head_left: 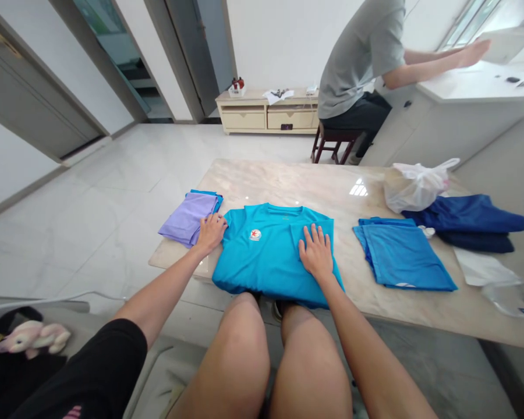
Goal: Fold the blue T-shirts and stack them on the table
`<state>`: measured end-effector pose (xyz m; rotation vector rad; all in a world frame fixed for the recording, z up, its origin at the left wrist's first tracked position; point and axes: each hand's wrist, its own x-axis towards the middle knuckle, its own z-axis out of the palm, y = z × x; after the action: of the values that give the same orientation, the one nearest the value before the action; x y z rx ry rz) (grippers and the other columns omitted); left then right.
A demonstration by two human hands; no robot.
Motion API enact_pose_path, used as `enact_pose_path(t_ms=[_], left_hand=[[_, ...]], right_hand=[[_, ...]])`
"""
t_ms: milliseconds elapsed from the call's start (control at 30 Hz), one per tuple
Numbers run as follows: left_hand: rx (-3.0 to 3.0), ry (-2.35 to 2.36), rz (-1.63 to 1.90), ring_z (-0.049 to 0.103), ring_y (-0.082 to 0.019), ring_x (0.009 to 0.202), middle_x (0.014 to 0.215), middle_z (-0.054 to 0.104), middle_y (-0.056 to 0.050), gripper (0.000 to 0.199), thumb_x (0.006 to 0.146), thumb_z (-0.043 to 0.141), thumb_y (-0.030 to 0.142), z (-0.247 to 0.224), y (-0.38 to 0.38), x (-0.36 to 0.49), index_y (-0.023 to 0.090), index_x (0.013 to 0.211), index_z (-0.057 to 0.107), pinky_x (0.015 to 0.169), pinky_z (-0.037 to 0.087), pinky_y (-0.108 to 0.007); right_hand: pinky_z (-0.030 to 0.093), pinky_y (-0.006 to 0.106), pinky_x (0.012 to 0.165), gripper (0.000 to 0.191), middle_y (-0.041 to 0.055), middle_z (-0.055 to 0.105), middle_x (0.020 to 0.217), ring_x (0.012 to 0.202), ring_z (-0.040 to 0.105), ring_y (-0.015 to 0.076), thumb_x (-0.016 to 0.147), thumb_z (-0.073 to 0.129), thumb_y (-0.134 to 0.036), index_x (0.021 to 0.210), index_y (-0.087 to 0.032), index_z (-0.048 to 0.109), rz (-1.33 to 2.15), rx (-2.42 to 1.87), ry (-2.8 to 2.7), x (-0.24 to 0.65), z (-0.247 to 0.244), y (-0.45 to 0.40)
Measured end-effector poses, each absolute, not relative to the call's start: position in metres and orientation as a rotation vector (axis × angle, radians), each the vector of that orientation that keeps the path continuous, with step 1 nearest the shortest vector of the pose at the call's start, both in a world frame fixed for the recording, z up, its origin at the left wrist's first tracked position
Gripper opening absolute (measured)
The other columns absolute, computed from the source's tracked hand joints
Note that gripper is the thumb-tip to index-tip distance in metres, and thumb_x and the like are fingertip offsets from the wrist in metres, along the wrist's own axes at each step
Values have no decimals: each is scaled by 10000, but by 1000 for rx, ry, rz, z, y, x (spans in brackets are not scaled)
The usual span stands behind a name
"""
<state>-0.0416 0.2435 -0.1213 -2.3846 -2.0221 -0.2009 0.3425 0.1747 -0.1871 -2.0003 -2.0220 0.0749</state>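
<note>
left hand point(210, 233), right hand point(317, 251) flat on turquoise knit t-shirt point(262, 256), fingers spread, ungripping

My pale veined marble table point(262, 180), laid out with clothes

Left to right lay a folded lilac garment point(187, 220) on a blue one, a turquoise T-shirt with a round star badge point(266, 256), a folded bright-blue shirt point(404, 257), and a crumpled navy-blue garment point(474, 221) beside a white plastic bag point(413, 186).
</note>
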Motion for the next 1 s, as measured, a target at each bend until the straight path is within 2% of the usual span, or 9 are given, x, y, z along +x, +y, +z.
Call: enact_pose_path(t_ms=[167,333,500,600,667,733,833,900,1000], left_hand=[[-2213,-2162,-320,700,-354,1184,1216,762,-199,409,1135,318,348,-86,258,-30,168,1262,664,990,497,-441],[-2157,-2195,-297,783,-346,973,1020,805,-173,449,1171,281,418,-45,268,8,170,1375,594,831,516,-380],[-2456,-2035,-454,796,-328,961,992,806,-149,447,1181,300,442,-27,257,57,173,1378,599,832,539,-375],[-2846,-1918,-684,798,-262,910,1108,815,-121,514,1187,258,494,-43,250,66,198,1504,535,840,579,-364],[-2885,-1961,-845,801,-246,1008,1267,797,-141,572,1185,203,504,-64,249,60,195,1572,490,927,604,-384],[-2854,-1969,-822,741,-270,1277,1455,729,-180,611,1175,204,496,-90,251,48,163,1590,503,1115,564,-444],[-3079,-1656,-462,456,-278,1625,1717,522,-166,629,1155,282,469,-127,252,34,152,1657,489,1358,335,-510],[-3181,-1455,-216,316,-271,1701,1802,398,-126,641,1149,310,450,-146,252,31,184,1722,421,1405,210,-547],[-3104,-1421,-61,202,-286,1737,1854,275,-92,668,1148,318,467,-163,255,31,218,1767,349,1413,144,-582]], right_hand=[[198,609,1379,681,133,306,1833,1709,246,369,1109,364,-414,1737,-162,442,129,-1989,-2002,343,-185,175],[204,601,1377,672,126,335,1823,1705,262,362,1114,354,-423,1727,-171,461,108,-2001,-1994,343,-186,175],[205,591,1377,670,141,330,1823,1704,265,366,1125,338,-423,1721,-146,465,102,-2015,-2012,343,-184,174],[200,592,1379,667,134,327,1826,1707,257,359,1126,345,-425,1724,-155,461,114,-2020,-2003,342,-182,174],[189,592,1382,668,144,306,1832,1710,247,361,1128,341,-419,1727,-145,454,132,-2014,-2008,342,-181,174],[182,591,1384,669,150,292,1836,1713,239,365,1132,334,-414,1729,-136,447,144,-2013,-2015,343,-180,175],[184,595,1383,665,141,287,1839,1715,231,363,1136,333,-416,1735,-146,438,143,-2014,-2027,344,-181,175],[182,595,1384,662,133,279,1842,1716,229,359,1139,336,-420,1739,-157,432,142,-2011,-2033,345,-182,176],[183,604,1382,659,128,269,1845,1717,225,357,1143,339,-423,1744,-166,423,135,-2016,-2029,346,-182,176]])
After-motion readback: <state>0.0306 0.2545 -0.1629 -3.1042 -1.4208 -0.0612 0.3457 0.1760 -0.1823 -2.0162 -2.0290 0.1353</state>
